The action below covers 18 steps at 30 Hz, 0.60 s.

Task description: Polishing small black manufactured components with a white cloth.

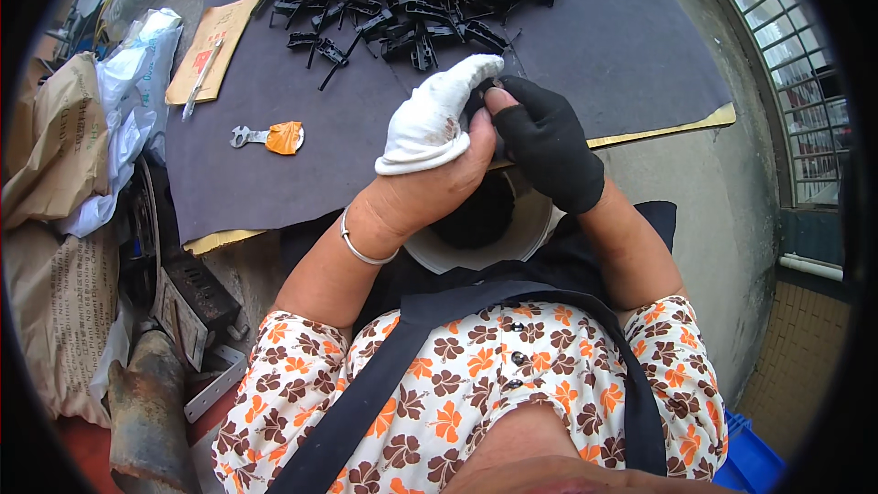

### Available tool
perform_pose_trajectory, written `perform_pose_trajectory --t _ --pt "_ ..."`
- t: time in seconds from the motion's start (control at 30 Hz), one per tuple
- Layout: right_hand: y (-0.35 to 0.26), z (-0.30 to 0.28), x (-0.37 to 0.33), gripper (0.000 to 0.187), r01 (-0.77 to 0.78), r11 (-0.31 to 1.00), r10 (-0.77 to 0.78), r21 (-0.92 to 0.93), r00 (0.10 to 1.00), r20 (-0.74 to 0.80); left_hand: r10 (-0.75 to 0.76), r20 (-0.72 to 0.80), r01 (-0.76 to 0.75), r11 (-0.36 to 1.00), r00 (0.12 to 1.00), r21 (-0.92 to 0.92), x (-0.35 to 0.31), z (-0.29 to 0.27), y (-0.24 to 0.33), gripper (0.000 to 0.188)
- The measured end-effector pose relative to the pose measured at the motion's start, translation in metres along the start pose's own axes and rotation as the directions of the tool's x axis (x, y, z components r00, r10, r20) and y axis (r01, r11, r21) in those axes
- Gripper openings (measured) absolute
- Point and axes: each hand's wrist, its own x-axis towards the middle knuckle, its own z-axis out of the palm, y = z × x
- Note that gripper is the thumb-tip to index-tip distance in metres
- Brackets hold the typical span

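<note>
My left hand, in a white cloth glove that leaves the thumb bare, meets my right hand over the table's near edge. The right one wears a black glove with a bare thumb tip. Both hands are closed, fingers pinched together around a small black part, mostly hidden between them. Beyond them lies a heap of black clip-like plastic parts, with a few loose ones at its near side. Below my hands, a pale bucket stands at my lap with a dark mass inside.
A grey mat covers the table. On its left lie a wrench with an orange-wrapped handle and a pen on a brown notepad. Paper sacks and a rusty metal tube stand left; a barred window is right.
</note>
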Motion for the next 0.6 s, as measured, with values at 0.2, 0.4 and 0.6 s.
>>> perform_pose_trajectory --t 0.2,0.4,0.6 --pt "-0.012 -0.026 0.004 0.016 -0.004 0.920 0.072 -0.392 0.984 0.160 -0.370 0.113 0.345 0.655 0.922 -0.673 0.004 -0.013 -0.002 0.038" --pt "0.006 -0.033 0.008 0.019 0.273 0.938 -0.250 -0.213 0.960 0.128 -0.403 0.167 0.418 0.684 0.900 -0.598 0.004 -0.013 -0.001 0.038" --pt "-0.003 -0.025 0.004 0.024 0.010 0.984 0.016 -0.180 0.990 0.141 -0.349 0.370 0.508 0.633 0.861 -0.584 0.006 -0.013 0.005 0.030"
